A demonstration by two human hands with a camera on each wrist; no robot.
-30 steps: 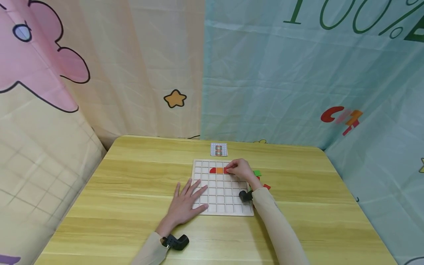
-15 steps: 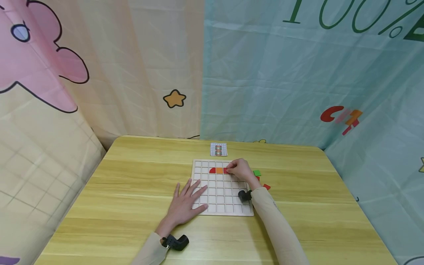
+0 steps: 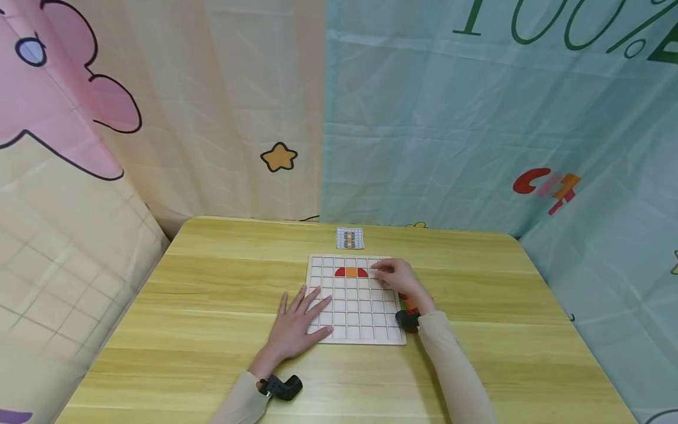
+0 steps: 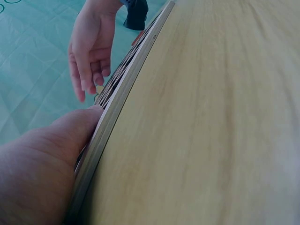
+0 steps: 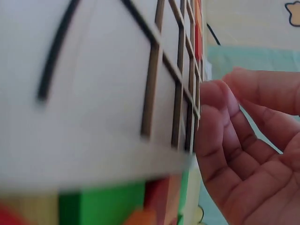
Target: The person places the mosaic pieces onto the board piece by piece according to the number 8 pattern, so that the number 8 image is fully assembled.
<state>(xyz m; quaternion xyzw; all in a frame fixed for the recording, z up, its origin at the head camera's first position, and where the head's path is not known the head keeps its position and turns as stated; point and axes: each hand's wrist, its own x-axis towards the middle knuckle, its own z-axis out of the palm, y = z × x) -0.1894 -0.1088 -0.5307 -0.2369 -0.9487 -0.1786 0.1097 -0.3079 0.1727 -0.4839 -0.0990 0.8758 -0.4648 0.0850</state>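
Note:
A white grid board [image 3: 352, 315] with a wooden edge lies on the table. In its second row from the top stand a red rounded piece [image 3: 340, 272], an orange square piece [image 3: 351, 272] and another red rounded piece [image 3: 362, 272], side by side. My left hand [image 3: 291, 333] rests on the board's left edge with its fingers spread. Over the upper right of the board is my right hand [image 3: 398, 280], just right of the row. In the right wrist view, the fingers of that hand [image 5: 253, 150] are loosely bent and nothing shows between them.
Several loose colored pieces [image 3: 409, 304] lie along the board's right edge, partly hidden by the right wrist. A green piece [image 5: 112, 201] is among them. Behind the board, a small patterned card [image 3: 349, 238] lies on the wooden table [image 3: 212, 282]. Printed curtains [image 3: 424, 129] hang beyond.
My right hand has let go of the right red rounded piece and moved a little right, so that piece now shows fully. The left hand has stayed in place.

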